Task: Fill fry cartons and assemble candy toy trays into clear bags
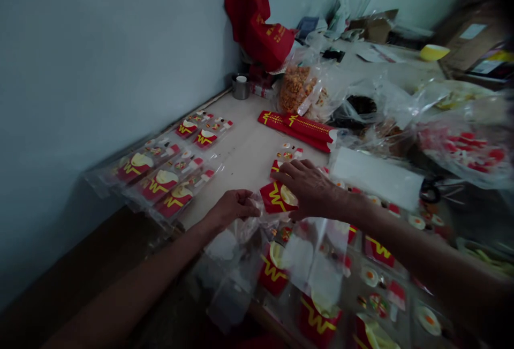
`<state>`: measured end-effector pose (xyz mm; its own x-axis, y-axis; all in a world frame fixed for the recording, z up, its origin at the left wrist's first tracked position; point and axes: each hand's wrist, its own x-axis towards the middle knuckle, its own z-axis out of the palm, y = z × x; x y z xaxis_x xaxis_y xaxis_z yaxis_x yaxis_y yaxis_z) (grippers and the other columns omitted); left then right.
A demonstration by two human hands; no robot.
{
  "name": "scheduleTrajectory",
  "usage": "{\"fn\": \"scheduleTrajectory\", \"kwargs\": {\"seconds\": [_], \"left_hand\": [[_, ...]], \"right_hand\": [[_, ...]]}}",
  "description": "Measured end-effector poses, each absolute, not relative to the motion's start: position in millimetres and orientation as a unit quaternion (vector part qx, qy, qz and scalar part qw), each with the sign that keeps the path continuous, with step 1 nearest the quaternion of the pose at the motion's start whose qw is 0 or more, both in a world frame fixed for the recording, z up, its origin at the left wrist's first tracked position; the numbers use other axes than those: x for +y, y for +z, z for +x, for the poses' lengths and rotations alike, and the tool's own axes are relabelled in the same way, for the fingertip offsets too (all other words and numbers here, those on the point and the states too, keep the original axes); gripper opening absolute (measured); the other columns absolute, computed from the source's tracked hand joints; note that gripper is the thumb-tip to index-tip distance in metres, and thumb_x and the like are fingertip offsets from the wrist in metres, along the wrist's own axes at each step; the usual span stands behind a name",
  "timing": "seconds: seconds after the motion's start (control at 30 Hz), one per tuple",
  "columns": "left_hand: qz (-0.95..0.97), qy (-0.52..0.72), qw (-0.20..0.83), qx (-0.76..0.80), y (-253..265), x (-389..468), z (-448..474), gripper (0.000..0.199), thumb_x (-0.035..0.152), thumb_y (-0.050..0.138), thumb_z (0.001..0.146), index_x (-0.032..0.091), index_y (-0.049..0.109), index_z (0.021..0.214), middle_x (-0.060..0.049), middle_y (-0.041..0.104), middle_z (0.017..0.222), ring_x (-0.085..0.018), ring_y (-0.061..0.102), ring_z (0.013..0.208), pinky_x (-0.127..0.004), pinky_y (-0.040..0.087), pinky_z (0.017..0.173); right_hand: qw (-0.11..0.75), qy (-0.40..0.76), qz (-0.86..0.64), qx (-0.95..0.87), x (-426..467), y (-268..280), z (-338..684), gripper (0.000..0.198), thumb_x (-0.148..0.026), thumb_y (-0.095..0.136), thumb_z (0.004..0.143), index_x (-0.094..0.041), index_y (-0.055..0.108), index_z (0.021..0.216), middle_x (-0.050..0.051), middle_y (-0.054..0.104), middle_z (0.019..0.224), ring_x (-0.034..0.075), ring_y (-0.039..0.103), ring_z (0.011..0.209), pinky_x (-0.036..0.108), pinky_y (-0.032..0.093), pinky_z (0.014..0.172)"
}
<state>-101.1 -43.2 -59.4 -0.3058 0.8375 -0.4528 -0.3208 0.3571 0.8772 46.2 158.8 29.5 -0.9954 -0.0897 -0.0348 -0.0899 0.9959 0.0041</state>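
My left hand (235, 207) is closed, thumb and fingers pinching the edge of a clear plastic bag (252, 223). Just to its right, my right hand (315, 186) curls over a small red fries pouch (273, 197) with a yellow zigzag mark and a pale piece at its top. The pouch lies between both hands, at the mouth of the bag; how far it sits inside I cannot tell. Beneath and nearer to me are several packed clear bags (317, 317) with similar red pouches and small fried-egg, pizza and popsicle shapes.
Flat packed sets (163, 177) lie along the wall at left. Behind my hands are a stack of red pouches (299, 129), a white sheet (375, 175), scissors (430, 191) and plastic bags of small pieces (297, 89). A red bag (259, 22) and a metal cup (241, 88) stand farther back.
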Motion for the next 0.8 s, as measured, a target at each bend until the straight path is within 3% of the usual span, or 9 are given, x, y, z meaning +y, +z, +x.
{"fn": "scheduleTrajectory", "kwargs": {"seconds": [0.27, 0.43, 0.67, 0.8], "left_hand": [[0.255, 0.48, 0.565, 0.621, -47.1, -43.3, -98.7, 0.061, 0.029, 0.087, 0.058, 0.011, 0.069, 0.113, 0.004, 0.063, 0.064, -0.008, 0.049, 0.051, -0.022, 0.037, 0.052], [0.301, 0.423, 0.569, 0.638, -43.9, -43.1, -93.6, 0.047, 0.029, 0.086, 0.056, 0.012, 0.072, 0.098, 0.0, 0.066, 0.067, -0.01, 0.052, 0.055, -0.022, 0.038, 0.051], [0.316, 0.403, 0.561, 0.65, -32.3, -43.5, -84.3, 0.042, 0.031, 0.086, 0.055, 0.011, 0.074, 0.09, -0.003, 0.07, 0.072, -0.011, 0.055, 0.058, -0.021, 0.037, 0.052], [0.316, 0.406, 0.555, 0.654, -36.4, -40.7, -88.7, 0.053, 0.031, 0.087, 0.055, 0.011, 0.074, 0.102, -0.002, 0.068, 0.067, -0.011, 0.054, 0.055, -0.022, 0.04, 0.052]], "right_hand": [[0.067, -0.07, -0.05, 0.994, 155.3, 21.7, 92.8, 0.095, -0.054, 0.088, 0.055, -0.022, 0.052, 0.137, 0.015, 0.057, 0.127, 0.035, 0.051, 0.113, 0.051, 0.036, 0.099], [0.034, -0.048, -0.009, 0.998, 151.9, 17.9, 100.1, 0.099, -0.054, 0.088, 0.055, -0.019, 0.052, 0.14, 0.016, 0.055, 0.128, 0.036, 0.05, 0.114, 0.05, 0.037, 0.099], [-0.034, -0.006, 0.075, 0.997, 124.2, 13.1, 108.3, 0.093, -0.056, 0.086, 0.058, -0.018, 0.053, 0.136, 0.017, 0.057, 0.123, 0.036, 0.05, 0.109, 0.049, 0.039, 0.092], [-0.015, -0.014, 0.048, 0.999, 124.7, 10.8, 124.5, 0.09, -0.055, 0.088, 0.055, -0.018, 0.056, 0.131, 0.016, 0.058, 0.122, 0.036, 0.051, 0.108, 0.048, 0.04, 0.092]]}}
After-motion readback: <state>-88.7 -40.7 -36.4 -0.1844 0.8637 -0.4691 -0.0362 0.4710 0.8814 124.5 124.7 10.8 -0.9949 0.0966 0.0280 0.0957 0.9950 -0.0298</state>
